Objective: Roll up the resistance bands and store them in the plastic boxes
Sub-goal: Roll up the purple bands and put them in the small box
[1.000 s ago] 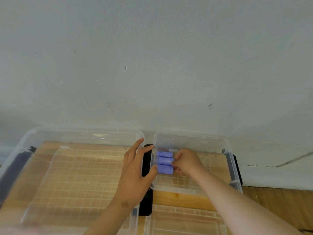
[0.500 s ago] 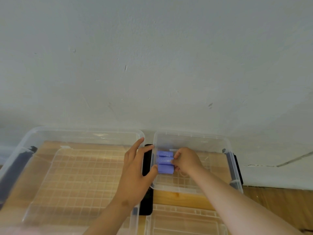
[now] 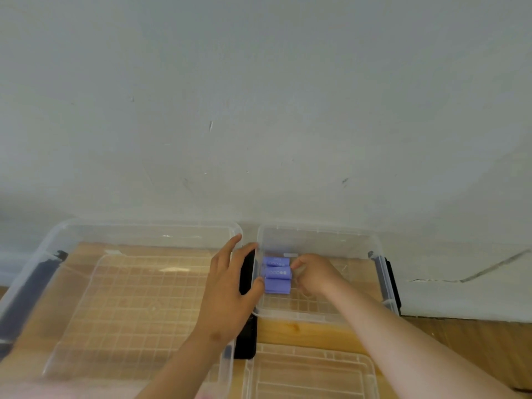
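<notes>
Three rolled purple resistance bands (image 3: 277,279) lie side by side in the small clear plastic box (image 3: 316,230). They are packed against its left wall in a short row running away from you. The middle roll (image 3: 277,272) shows a line of small pale dots.

Your right hand (image 3: 315,273) reaches into that box from the right. Its fingers are curled, with the tips against the right ends of the rolls. Whether they pinch a roll or only press on it cannot be told from this view.

Your left hand (image 3: 227,295) lies over the right edge of the large clear plastic box (image 3: 115,226), fingers straight and spread, holding nothing. Its thumb rests against the small box's left wall, just beside the nearest roll. The hand covers part of the black latch (image 3: 248,269) that sits between the two boxes.

Compared with half a second and a full second ago, almost nothing differs. The three rolls lie in the same spot and the same order. Your left hand keeps the same spread pose, and your right hand has stayed at the roll ends with the same curl.

Both boxes sit on a wooden surface (image 3: 302,331) against a grey wall (image 3: 259,110). A clear ribbed plastic piece (image 3: 311,372) lies nearer to you than the small box.
</notes>
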{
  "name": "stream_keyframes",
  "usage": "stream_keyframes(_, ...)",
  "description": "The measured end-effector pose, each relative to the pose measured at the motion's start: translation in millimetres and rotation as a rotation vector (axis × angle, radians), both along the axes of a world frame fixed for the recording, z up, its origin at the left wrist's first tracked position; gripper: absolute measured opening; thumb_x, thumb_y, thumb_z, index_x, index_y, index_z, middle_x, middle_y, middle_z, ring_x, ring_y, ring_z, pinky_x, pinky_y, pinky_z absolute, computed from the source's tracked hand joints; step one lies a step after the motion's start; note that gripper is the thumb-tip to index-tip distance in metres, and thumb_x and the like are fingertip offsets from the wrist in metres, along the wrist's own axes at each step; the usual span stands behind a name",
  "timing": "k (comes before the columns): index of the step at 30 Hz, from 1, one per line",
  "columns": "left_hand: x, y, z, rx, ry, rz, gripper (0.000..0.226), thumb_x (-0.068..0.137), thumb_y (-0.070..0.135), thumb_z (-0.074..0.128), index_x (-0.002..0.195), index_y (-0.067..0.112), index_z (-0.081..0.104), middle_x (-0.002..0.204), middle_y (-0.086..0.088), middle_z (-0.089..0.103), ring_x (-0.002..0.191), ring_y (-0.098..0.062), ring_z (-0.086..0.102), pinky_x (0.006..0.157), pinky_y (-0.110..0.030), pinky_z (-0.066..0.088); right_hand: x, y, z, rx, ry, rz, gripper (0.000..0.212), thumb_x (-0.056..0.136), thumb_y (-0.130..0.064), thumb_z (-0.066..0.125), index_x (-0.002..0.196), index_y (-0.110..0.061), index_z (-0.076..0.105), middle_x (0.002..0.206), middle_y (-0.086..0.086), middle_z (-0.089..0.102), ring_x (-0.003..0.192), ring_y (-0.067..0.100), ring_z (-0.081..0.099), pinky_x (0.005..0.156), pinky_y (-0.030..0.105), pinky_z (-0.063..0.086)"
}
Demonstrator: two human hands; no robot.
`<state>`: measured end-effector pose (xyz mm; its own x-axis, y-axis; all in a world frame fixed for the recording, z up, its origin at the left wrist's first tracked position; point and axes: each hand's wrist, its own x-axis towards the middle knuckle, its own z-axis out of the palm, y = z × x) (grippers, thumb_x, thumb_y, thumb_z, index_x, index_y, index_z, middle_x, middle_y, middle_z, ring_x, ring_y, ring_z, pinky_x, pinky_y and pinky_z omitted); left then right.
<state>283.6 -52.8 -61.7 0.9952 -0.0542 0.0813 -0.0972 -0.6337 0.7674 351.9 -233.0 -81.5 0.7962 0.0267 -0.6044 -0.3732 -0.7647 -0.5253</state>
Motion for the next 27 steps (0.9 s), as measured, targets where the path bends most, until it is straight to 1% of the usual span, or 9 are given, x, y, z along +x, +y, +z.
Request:
stream_keyframes(2,0,0,2,0.077,0.010,-0.003,0.053,0.087,0.040,0.050,0.138,0.045,0.037,0.155,0.022,0.010,0.140,0.000,0.009,0.110,-0.026,0.021,-3,-2,6,-0.029,-0.030,0.059,0.033,0.091,-0.001,0.051,0.119,-0.016,0.061,0.115,0.008,0.062,0.106,0.026,0.061,0.089,0.032,0.049)
stream_keyframes(5,-3,-3,6,0.301,-0.026,0.012,0.060,0.081,0.050,0.033,0.139,0.037,0.042,0.158,0.009,0.016,0.143,-0.015,0.015,0.111,-0.034,0.024,-9,-6,15,-0.017,-0.056,0.065,0.046,0.089,0.001,0.051,0.131,-0.017,0.052,0.125,0.010,0.060,0.105,0.025,0.060,0.090,0.033,0.050)
stream_keyframes(8,-5,-5,9,0.521,-0.083,0.010,0.057,0.082,0.043,0.035,0.134,0.026,0.050,0.153,-0.004,0.033,0.140,-0.027,0.029,0.107,-0.043,0.034,-15,-13,29,-0.036,-0.089,0.064,0.061,0.089,0.003,0.049,0.143,-0.024,0.039,0.140,0.006,0.049,0.117,0.024,0.056,0.090,0.031,0.049)
stream_keyframes(12,-8,-8,13,0.658,-0.062,0.006,0.055,0.080,0.039,0.037,0.128,0.019,0.056,0.146,-0.011,0.043,0.135,-0.032,0.041,0.103,-0.045,0.040,-26,-20,47,-0.016,-0.179,0.075,0.072,0.089,0.007,0.046,0.149,-0.028,0.029,0.151,0.002,0.038,0.127,0.022,0.048,0.089,0.026,0.046)
stream_keyframes(18,-26,-11,21,0.656,-0.054,0.014,0.057,0.087,0.041,0.034,0.137,0.018,0.047,0.145,-0.010,0.045,0.132,-0.031,0.045,0.099,-0.044,0.044,-47,-22,65,0.032,-0.245,0.123,0.066,0.092,0.002,0.047,0.149,-0.027,0.029,0.153,0.001,0.035,0.132,0.021,0.045,0.102,0.029,0.041)
stream_keyframes(20,-36,-10,26,0.607,-0.068,-0.012,0.058,0.088,0.041,0.033,0.142,0.018,0.041,0.148,-0.007,0.041,0.135,-0.028,0.040,0.100,-0.042,0.043,-57,-21,70,0.046,-0.268,0.143,0.063,0.092,0.000,0.048,0.147,-0.028,0.033,0.151,0.001,0.038,0.126,0.021,0.050,0.092,0.025,0.044)
stream_keyframes(22,-46,-9,30,0.560,-0.053,-0.046,0.058,0.092,0.041,0.037,0.147,0.021,0.033,0.154,0.000,0.030,0.141,-0.022,0.028,0.107,-0.038,0.035,-67,-20,74,0.052,-0.290,0.165,0.061,0.090,-0.002,0.051,0.144,-0.029,0.038,0.147,0.001,0.043,0.120,0.022,0.054,0.083,0.021,0.043)
stream_keyframes(24,-57,-9,34,0.515,-0.018,-0.074,0.061,0.095,0.041,0.047,0.149,0.023,0.027,0.157,0.004,0.020,0.144,-0.018,0.018,0.112,-0.033,0.025,-78,-20,78,0.061,-0.299,0.186,0.059,0.090,-0.004,0.052,0.142,-0.029,0.041,0.145,0.000,0.045,0.120,0.020,0.054,0.082,0.019,0.043)
stream_keyframes(27,-75,-13,44,0.495,-0.034,-0.075,0.064,0.093,0.042,0.054,0.148,0.023,0.029,0.157,0.005,0.021,0.144,-0.018,0.019,0.114,-0.034,0.025,-96,-21,83,0.088,-0.295,0.202,0.059,0.090,-0.004,0.055,0.142,-0.027,0.043,0.148,-0.002,0.043,0.131,0.018,0.045,0.095,0.021,0.039)
